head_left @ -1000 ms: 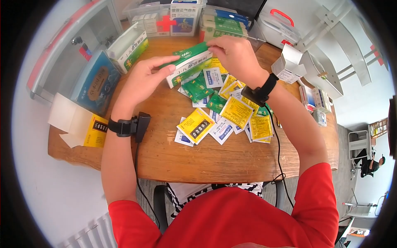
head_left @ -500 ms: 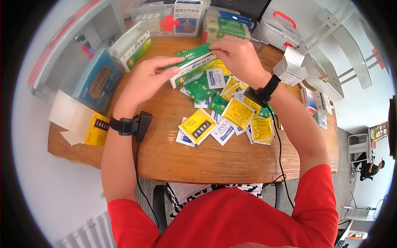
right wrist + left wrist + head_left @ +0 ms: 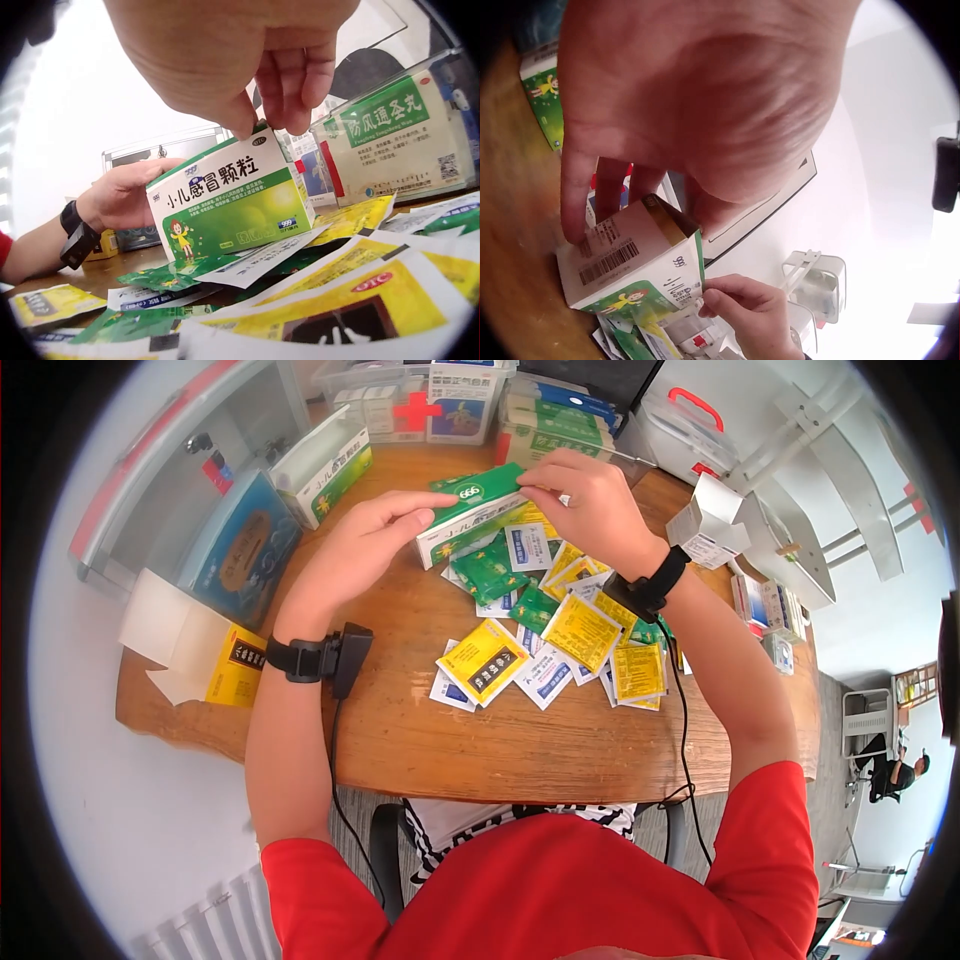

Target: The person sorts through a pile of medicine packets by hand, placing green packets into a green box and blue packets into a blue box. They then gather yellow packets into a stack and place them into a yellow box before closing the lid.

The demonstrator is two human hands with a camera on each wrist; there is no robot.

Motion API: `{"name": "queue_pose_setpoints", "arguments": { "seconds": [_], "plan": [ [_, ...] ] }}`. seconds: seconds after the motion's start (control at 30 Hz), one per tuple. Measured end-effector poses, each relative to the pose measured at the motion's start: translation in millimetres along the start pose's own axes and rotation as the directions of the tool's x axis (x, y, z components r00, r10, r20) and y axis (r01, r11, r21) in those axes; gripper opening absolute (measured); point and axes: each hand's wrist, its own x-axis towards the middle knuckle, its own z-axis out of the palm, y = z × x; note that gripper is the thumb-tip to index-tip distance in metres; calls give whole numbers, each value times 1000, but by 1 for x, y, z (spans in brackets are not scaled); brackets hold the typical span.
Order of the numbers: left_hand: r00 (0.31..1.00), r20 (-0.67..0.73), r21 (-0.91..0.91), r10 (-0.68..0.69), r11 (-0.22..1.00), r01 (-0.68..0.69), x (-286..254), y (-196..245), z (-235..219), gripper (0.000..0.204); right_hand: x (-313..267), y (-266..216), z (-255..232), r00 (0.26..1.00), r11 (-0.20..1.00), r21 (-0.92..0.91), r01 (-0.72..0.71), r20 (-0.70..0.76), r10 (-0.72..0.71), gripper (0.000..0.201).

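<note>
Both hands are at a green and white medicine box, which stands over the far part of a heap of sachets. My left hand holds its left end, thumb on the near side and fingers over the far side. With thumb and fingertips, my right hand pinches the top right corner. The right wrist view shows the printed front with a cartoon child, its green top lying along the upper edge. At the barcode end, a dark slit shows beneath the top. Beneath and in front lie yellow sachets, green sachets and white sachets.
An opened yellow box lies at the left edge, with an upright green-white box behind it. Clear bins of medicine boxes line the back. An open white carton stands at right. Cables trail from both wrists.
The whole view has shifted slightly. Both hands keep their places on the box, and the gap under its green top along the front looks narrower.
</note>
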Motion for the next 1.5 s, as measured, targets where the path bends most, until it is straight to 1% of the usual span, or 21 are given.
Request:
{"name": "queue_pose_setpoints", "arguments": {
  "seconds": [0.13, 0.33, 0.4, 0.43, 0.5, 0.57, 0.6, 0.63, 0.67, 0.87, 0.93, 0.97, 1.03, 1.07, 1.13, 1.17, 1.23, 1.27, 1.37, 1.43, 1.5],
  "plan": [
    [999, 12, -10, -46, 999, 46, 0, 1, 1, 37, 0, 0, -2, 1000, 1000, -20, 13, 14, -13, 6],
    [999, 7, -16, -54, 998, 54, 1, 2, 3, 35, -1, -1, -2, 998, 995, -84, 55, 20, -54, 5],
    [998, -3, -13, -57, 998, 57, 1, 2, 4, 35, -1, -1, -2, 991, 979, -155, 136, 6, -136, 5],
    [998, -13, -8, -61, 998, 61, 1, 2, 4, 34, 0, -3, -2, 991, 978, -156, 136, 6, -136, 5],
    [998, -18, 7, -54, 999, 54, 0, 4, 4, 33, 1, -8, -1, 979, 962, -183, 203, 5, -205, 9],
    [999, -21, 22, -46, 999, 46, 0, 3, 5, 33, 2, -11, 6, 977, 961, -179, 213, 10, -214, 12],
    [999, -37, 27, 3, 1000, -2, 0, 0, 6, 32, 1, -12, 8, 974, 959, -173, 223, 14, -224, 15],
    [997, -53, 33, 52, 998, -50, 1, -1, 6, 31, 2, -13, 8, 975, 959, -174, 222, 14, -223, 15],
    [997, -51, 33, 52, 998, -51, 1, -1, 6, 31, 2, -15, 8, 976, 957, -190, 218, 25, -217, 17],
    [999, -16, -5, -49, 999, 49, -2, 8, 7, 33, 1, -13, 9, 972, 948, -216, 233, 15, -235, 21],
    [999, -24, 59, 21, 998, -19, -2, 9, 8, 45, 0, -13, 9, 971, 949, -212, 234, 0, -239, 22],
    [1000, -23, 58, 20, 998, -18, -3, 11, 9, 45, 1, -14, 9, 970, 950, -205, 235, -10, -242, 22],
    [995, -45, 3, -88, 996, 88, -3, 16, 12, 54, 1, -16, 8, 970, 952, -199, 232, -21, -241, 22],
    [995, -43, 3, -87, 996, 87, -2, 13, 13, 54, 1, -18, 8, 973, 958, -184, 220, -33, -230, 22],
    [994, -108, 43, 34, 999, -29, -1, 4, 13, 60, 1, -18, 7, 975, 964, -169, 207, -45, -218, 22],
    [994, -107, 44, 34, 999, -30, -1, 4, 11, 60, 0, -16, 8, 977, 967, -156, 204, -39, -212, 22],
    [998, -32, 22, -61, 998, 62, -1, 5, 8, 60, -1, -15, 8, 978, 969, -142, 200, -32, -206, 22],
    [998, -31, 22, -61, 998, 62, -1, 6, 8, 60, -1, -15, 8, 978, 970, -140, 198, -30, -204, 22],
    [998, -55, 24, -34, 999, 35, -2, 5, 9, 61, -2, -15, 9, 980, 972, -137, 190, -36, -197, 22],
    [986, -168, 92, 11, 996, 4, -2, 0, 10, 60, -2, -15, 10, 980, 973, -138, 184, -46, -192, 22],
    [984, -176, 87, 15, 996, 0, -3, 3, 10, 59, -3, -14, 11, 987, 982, -125, 142, -62, -151, 23]
  ]
}}
